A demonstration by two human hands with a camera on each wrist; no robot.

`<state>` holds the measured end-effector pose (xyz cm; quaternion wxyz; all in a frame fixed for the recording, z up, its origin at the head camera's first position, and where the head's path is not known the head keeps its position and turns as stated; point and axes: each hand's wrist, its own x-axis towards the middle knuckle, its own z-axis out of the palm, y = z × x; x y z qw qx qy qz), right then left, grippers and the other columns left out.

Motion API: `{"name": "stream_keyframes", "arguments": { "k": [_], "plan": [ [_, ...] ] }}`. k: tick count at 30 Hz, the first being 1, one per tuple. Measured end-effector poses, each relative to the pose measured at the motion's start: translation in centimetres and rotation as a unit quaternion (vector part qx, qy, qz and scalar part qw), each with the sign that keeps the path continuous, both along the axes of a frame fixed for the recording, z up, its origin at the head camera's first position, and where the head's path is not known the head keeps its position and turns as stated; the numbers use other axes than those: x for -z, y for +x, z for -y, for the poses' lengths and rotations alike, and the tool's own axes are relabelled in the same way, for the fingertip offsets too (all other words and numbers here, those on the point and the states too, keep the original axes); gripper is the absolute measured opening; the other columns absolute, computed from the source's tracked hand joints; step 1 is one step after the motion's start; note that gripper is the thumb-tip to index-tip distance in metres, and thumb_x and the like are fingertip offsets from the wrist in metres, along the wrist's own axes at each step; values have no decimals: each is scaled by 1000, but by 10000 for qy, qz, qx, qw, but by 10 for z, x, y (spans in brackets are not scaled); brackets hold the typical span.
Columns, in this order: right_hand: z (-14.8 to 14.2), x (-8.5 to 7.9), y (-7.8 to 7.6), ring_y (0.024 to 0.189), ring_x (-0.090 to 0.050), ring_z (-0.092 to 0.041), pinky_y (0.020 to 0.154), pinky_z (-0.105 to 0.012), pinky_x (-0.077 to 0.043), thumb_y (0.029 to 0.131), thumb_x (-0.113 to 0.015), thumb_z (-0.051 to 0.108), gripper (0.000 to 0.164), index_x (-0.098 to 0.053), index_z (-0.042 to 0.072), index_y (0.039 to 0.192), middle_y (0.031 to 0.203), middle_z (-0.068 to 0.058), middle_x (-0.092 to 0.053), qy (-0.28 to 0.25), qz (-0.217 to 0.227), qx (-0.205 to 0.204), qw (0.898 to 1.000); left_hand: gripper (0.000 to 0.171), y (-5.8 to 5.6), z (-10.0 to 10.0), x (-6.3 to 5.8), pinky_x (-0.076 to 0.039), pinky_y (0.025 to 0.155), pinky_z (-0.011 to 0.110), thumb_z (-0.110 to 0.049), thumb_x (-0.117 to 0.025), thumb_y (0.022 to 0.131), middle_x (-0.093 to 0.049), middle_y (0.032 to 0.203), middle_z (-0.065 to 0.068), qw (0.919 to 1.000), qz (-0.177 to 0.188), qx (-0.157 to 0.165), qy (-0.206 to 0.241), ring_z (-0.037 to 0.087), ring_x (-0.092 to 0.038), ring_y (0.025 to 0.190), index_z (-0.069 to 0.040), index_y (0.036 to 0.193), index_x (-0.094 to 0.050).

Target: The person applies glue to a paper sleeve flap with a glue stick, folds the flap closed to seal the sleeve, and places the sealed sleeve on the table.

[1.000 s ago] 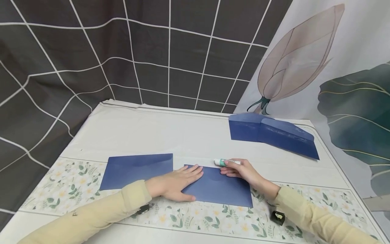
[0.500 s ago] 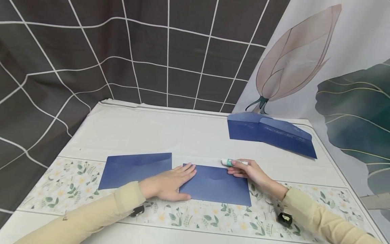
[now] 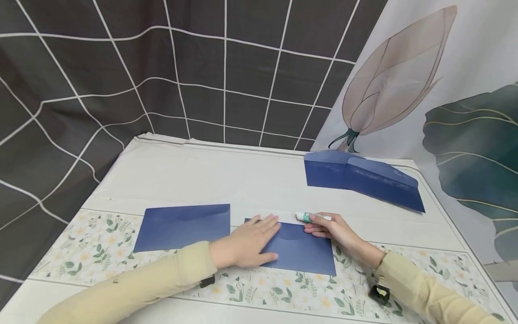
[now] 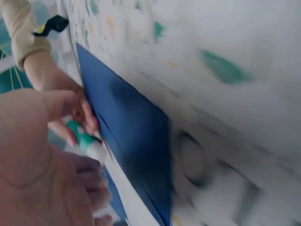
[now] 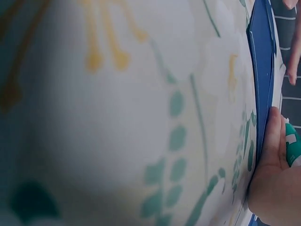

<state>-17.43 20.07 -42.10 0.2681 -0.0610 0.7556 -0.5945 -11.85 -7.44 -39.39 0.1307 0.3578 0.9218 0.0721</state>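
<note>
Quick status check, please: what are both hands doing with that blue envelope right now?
Left hand flat, pressing the blue envelope. Right hand grips glue stick at its top edge. Nothing in the way.

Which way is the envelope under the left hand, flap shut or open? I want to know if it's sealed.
Flap folded down: the envelope lies flat under the left hand. Sealed: cannot tell.

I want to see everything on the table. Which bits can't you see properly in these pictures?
- Envelope: in the head view the left hand covers its left part.
- Glue stick: the right hand hides most of it; its print is too small to read.
- Right wrist view: the tablecloth fills the picture, blurred; the envelope shows edge-on only.
- Left wrist view: the palm blocks the lower left; the cloth is blurred.
</note>
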Motion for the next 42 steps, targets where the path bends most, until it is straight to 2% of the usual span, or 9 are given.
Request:
{"name": "stream_keyframes", "arguments": {
  "k": [3,6,9,13,18,25,36,42],
  "plan": [
    [0,0,0,92,-70,-4,85,-21,-55,99,-51,32,51,-50,-11,127,101,-7,-75,26,-36,19,10000,74,-3,-18,2,-10,122,38,-54,-40,98,-15,161,7,9985,-85,506,-173,17,-11,150,-7,153,-23],
    [-1,-1,1,92,-70,-4,85,-21,-55,100,-51,31,51,-49,-12,127,102,-7,-74,-3,-78,9,10000,75,-6,-31,4,-9,123,36,-57,-37,97,-12,162,3,9959,46,808,-393,13,-8,150,-11,154,-20],
    [-1,-1,2,92,-70,-4,84,-20,-55,100,-51,30,51,-49,-12,127,101,-7,-74,-28,-98,8,9999,75,-8,-37,7,-9,123,35,-58,-36,98,-9,162,1,9934,287,976,-521,11,-6,150,-13,155,-17],
    [-2,-1,5,92,-70,-4,84,-20,-55,100,-51,30,50,-50,-12,126,102,-8,-74,-57,-88,9,9999,74,-10,-37,12,-9,123,36,-56,-37,98,-7,163,-1,9919,587,1061,-383,10,-3,150,-15,155,-15],
    [0,1,7,94,-70,-5,86,-21,-55,99,-52,29,49,-50,-11,126,106,-13,-73,-114,-67,-39,9999,74,-10,-31,18,-8,123,37,-54,-38,98,-6,163,0,9912,762,1078,-82,11,-3,150,-14,155,-14],
    [6,2,8,99,-70,-8,89,-23,-54,98,-55,28,50,-49,-10,129,114,-17,-70,-276,19,-90,9996,73,-4,-18,21,-11,122,36,-49,-41,98,-8,163,2,9936,462,1024,-142,12,-5,150,-12,155,-15],
    [3,-1,8,101,-69,-10,90,-24,-53,97,-57,27,46,-51,-8,127,114,-17,-69,-304,33,-32,9995,74,4,-6,17,-12,122,37,-52,-41,97,-8,162,1,9961,623,630,-45,13,-7,150,-14,155,-17],
    [-2,-1,7,98,-70,-9,88,-23,-54,96,-59,28,46,-52,-5,126,108,-10,-73,-310,60,66,9995,71,5,5,18,-11,122,38,-50,-41,98,-6,162,-1,9962,746,450,77,13,-6,150,-15,155,-16]
  ]
}}
